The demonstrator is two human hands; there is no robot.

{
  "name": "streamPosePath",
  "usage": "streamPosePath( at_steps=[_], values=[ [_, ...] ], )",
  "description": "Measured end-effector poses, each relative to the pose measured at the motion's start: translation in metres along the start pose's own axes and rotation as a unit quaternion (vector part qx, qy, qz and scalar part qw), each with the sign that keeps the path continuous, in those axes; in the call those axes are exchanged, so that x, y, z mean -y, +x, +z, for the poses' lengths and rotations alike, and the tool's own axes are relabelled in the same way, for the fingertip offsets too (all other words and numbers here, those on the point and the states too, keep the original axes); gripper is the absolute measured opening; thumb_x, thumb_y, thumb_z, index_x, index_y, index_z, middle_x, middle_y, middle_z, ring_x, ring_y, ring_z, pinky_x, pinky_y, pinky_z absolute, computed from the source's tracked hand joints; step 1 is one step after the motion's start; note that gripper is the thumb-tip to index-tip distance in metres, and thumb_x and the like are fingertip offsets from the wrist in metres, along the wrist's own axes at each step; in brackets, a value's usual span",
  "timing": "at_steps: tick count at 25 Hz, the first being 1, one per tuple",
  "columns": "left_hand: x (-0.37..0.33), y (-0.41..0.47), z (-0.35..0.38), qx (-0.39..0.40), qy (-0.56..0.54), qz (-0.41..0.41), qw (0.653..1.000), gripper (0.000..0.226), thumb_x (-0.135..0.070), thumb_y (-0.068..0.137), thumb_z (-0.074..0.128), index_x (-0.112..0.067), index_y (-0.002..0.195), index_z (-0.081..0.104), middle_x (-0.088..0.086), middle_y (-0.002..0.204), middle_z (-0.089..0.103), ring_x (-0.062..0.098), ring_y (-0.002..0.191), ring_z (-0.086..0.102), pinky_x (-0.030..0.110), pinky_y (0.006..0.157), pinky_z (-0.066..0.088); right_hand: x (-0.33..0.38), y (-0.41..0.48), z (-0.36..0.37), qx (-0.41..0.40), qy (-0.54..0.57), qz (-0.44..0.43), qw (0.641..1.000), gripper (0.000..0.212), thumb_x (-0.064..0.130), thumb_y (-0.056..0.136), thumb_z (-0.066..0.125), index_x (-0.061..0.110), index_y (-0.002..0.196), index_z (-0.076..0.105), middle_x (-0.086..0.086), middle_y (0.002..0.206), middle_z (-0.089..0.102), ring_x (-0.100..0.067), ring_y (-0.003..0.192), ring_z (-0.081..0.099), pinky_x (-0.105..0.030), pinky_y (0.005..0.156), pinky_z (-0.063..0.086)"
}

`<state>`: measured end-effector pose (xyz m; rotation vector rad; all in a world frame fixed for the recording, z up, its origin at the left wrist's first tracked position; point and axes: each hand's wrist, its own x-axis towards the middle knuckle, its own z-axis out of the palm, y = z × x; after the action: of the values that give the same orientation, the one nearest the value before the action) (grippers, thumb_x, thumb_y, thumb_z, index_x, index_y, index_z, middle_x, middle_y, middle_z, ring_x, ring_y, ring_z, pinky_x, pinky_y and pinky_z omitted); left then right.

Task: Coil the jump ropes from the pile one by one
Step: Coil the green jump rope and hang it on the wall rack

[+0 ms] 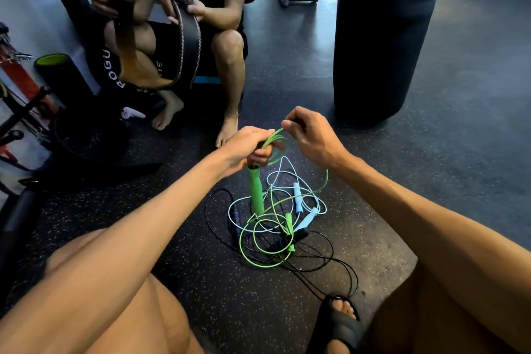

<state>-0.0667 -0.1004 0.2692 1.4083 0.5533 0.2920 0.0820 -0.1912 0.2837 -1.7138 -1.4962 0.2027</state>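
Your left hand (247,146) grips the green handle (256,192) with loops gathered at its top, and your right hand (310,135) pinches the green cord (277,138). Keep the loops even and draw slack slowly. The rest lies in the pile (275,238) on the floor (431,152), tangled through the light blue rope (297,197) and black rope (235,224), so expect snags.

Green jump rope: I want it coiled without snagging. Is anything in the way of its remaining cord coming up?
Yes. The bright green jump rope, held by the left hand and right hand, has loose loops on the speckled floor interlaced with the pale blue jump rope and the thin black jump rope.
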Motion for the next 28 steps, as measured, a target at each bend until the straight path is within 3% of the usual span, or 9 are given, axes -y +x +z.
streamPosePath(
  at_steps=[5,8,12,15,17,20,24,28],
  values=[
    [-0.008,-0.003,-0.004,0.090,-0.121,-0.020,0.988,0.034,-0.024,0.102,0.030,-0.007,0.085,0.054,-0.010,0.043,0.024,0.008,0.042,0.015,0.024,0.048,0.015,-0.013,0.003,0.002,-0.007,0.112,0.065,0.992,0.021,0.029,0.092,0.064,0.017,0.078,0.055,0.008,0.059,0.046,-0.007,0.055,0.039,-0.025,0.052,0.037],
    [-0.007,-0.003,-0.002,0.101,-0.230,0.004,0.968,0.033,-0.024,0.104,0.026,-0.009,0.086,0.049,-0.009,0.046,0.027,0.009,0.043,0.013,0.023,0.046,0.020,-0.016,0.002,0.007,0.029,0.169,0.143,0.975,0.017,0.021,0.098,0.056,0.015,0.083,0.050,-0.003,0.061,0.048,-0.010,0.050,0.045,-0.031,0.050,0.053],
    [-0.012,0.001,-0.003,-0.015,-0.348,0.041,0.936,0.035,-0.023,0.106,0.024,-0.008,0.086,0.048,-0.002,0.051,0.040,0.011,0.044,0.038,0.025,0.053,0.036,-0.016,-0.011,0.011,0.142,0.149,0.251,0.946,0.023,0.009,0.101,0.047,0.008,0.078,0.048,-0.016,0.066,0.059,-0.024,0.053,0.058,-0.051,0.065,0.057],
    [-0.010,0.009,-0.011,-0.141,-0.400,0.072,0.903,0.034,-0.020,0.107,0.025,-0.005,0.089,0.049,0.009,0.060,0.062,0.023,0.054,0.064,0.035,0.066,0.049,-0.015,-0.023,0.012,0.264,0.114,0.258,0.922,0.021,0.008,0.101,0.046,0.000,0.084,0.054,-0.020,0.074,0.067,-0.019,0.051,0.065,-0.037,0.059,0.060],
    [-0.008,0.012,-0.016,-0.189,-0.402,0.102,0.890,0.033,-0.017,0.107,0.022,-0.004,0.090,0.047,0.014,0.061,0.068,0.028,0.058,0.070,0.040,0.069,0.053,-0.016,-0.027,0.015,0.310,0.081,0.233,0.918,0.015,0.009,0.099,0.052,-0.002,0.090,0.055,-0.021,0.077,0.069,-0.015,0.051,0.066,-0.030,0.054,0.058],
    [0.001,0.018,-0.019,-0.226,-0.332,0.128,0.907,0.030,-0.015,0.107,0.020,-0.004,0.093,0.043,0.016,0.062,0.069,0.031,0.063,0.072,0.039,0.068,0.059,-0.013,-0.027,0.022,0.324,0.060,0.152,0.932,0.011,0.007,0.095,0.058,0.005,0.087,0.053,-0.018,0.073,0.067,-0.024,0.055,0.064,-0.038,0.060,0.056],
    [0.012,0.021,-0.014,-0.255,-0.118,0.131,0.951,0.025,-0.015,0.106,0.028,-0.003,0.094,0.046,0.009,0.058,0.067,0.025,0.055,0.069,0.036,0.063,0.057,0.002,-0.020,0.021,0.253,-0.009,0.007,0.967,0.013,0.014,0.094,0.060,0.014,0.083,0.064,0.008,0.060,0.060,-0.001,0.050,0.053,-0.015,0.053,0.042],
    [0.023,0.019,-0.013,-0.217,0.114,0.088,0.965,0.032,-0.020,0.103,0.040,-0.010,0.081,0.061,0.012,0.061,0.066,0.023,0.051,0.063,0.034,0.058,0.053,0.005,-0.017,0.014,0.151,-0.015,-0.052,0.987,0.017,0.014,0.096,0.057,0.011,0.084,0.068,0.009,0.060,0.053,-0.003,0.048,0.045,-0.014,0.049,0.032]
  ],
)
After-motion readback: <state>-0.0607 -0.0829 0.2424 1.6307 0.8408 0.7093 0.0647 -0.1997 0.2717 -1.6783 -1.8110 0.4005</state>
